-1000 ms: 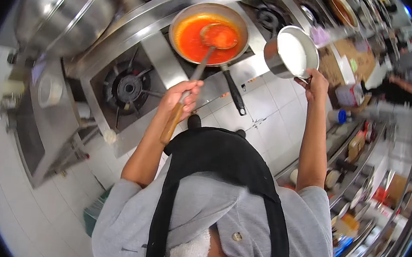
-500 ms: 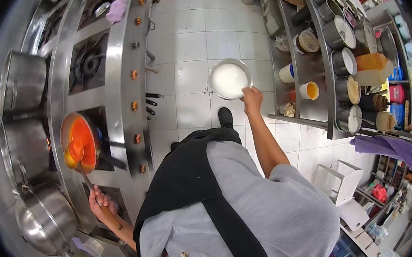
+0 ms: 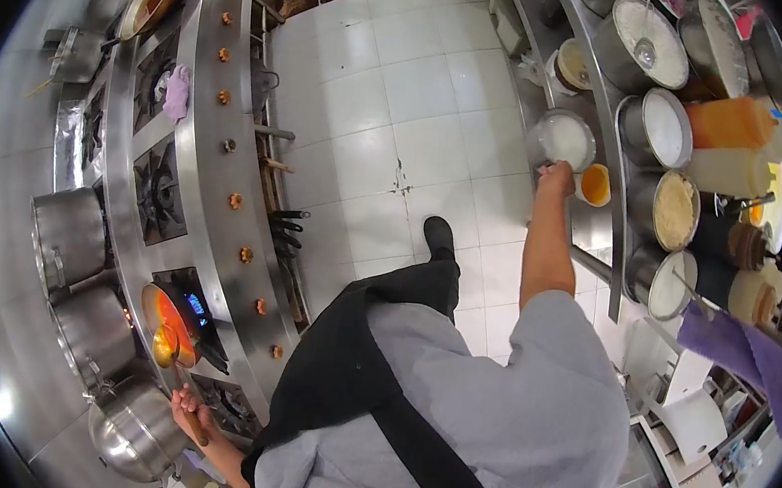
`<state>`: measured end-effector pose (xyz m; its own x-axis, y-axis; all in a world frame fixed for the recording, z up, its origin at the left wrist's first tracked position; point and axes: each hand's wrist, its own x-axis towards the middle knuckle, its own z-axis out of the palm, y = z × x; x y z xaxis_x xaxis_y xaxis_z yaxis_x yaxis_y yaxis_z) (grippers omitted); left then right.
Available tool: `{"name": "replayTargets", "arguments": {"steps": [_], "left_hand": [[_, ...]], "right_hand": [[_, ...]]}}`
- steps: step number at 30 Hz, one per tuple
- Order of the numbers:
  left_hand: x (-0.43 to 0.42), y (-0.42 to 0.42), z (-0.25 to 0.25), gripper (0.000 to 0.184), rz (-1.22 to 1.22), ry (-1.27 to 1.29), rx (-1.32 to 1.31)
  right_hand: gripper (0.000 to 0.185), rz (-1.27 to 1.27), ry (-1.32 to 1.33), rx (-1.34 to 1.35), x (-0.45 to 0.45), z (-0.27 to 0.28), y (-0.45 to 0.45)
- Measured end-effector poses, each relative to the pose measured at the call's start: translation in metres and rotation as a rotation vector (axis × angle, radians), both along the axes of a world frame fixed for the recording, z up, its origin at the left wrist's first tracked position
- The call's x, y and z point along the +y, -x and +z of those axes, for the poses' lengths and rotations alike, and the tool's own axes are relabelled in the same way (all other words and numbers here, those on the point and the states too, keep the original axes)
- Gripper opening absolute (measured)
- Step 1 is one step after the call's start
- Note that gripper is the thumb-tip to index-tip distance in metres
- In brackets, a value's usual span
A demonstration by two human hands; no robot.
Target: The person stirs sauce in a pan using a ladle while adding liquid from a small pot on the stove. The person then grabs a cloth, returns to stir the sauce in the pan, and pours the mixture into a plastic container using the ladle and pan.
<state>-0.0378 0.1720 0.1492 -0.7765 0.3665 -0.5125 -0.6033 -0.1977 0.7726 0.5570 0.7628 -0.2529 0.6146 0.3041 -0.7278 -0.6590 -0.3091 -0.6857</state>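
On the left, my left hand (image 3: 191, 410) is closed around the wooden handle of a ladle (image 3: 165, 347). The ladle's bowl is over the near side of a frying pan (image 3: 152, 304) of orange-red sauce on the stove, with blue flame showing beside the pan. My right hand (image 3: 557, 178) stretches out to the right, its fingers closed on the edge or handle of a round metal pan (image 3: 566, 140) holding white liquid. That pan is at the lower shelf of the rack, close to a white tub of yellow-orange contents (image 3: 594, 185). Its underside is hidden.
Large steel pots (image 3: 70, 237) line the back of the stove (image 3: 206, 160). The rack's upper shelf carries containers of white and beige contents (image 3: 675, 211) and squeeze bottles (image 3: 730, 122). Pan handles (image 3: 287, 226) jut from under the stove edge. A purple cloth (image 3: 742, 358) hangs at the rack's end.
My right hand has carried the pan of white liquid from above the floor over to the rack's lower shelf. The ladle stays in my left hand at the frying pan, where flame now shows.
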Motion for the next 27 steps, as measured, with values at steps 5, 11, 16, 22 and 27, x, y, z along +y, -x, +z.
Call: {"name": "replayTargets", "arguments": {"steps": [5, 11, 16, 22, 27], "left_hand": [[0.007, 0.000, 0.013, 0.035, -0.074, -0.062, 0.022], [0.016, -0.015, 0.023, 0.034, -0.064, 0.024, 0.163], [0.056, -0.073, 0.029, 0.030, 0.211, 0.497, 0.485], [0.009, -0.044, 0.013, 0.014, 0.297, 0.464, 0.247], [-0.028, -0.040, 0.005, 0.017, 0.203, 0.924, 0.343]], "right_hand": [[0.028, 0.609, 0.268, -0.365, 0.056, -0.082, -0.069], [0.048, 1.591, 0.523, -0.919, 0.048, -0.077, -0.082], [0.059, 0.606, -0.139, 0.434, -0.042, -0.066, -0.003], [0.034, 1.115, 0.505, 0.403, -0.150, -0.163, 0.100], [0.026, 1.537, 0.427, 0.271, -0.190, -0.162, 0.171]]}}
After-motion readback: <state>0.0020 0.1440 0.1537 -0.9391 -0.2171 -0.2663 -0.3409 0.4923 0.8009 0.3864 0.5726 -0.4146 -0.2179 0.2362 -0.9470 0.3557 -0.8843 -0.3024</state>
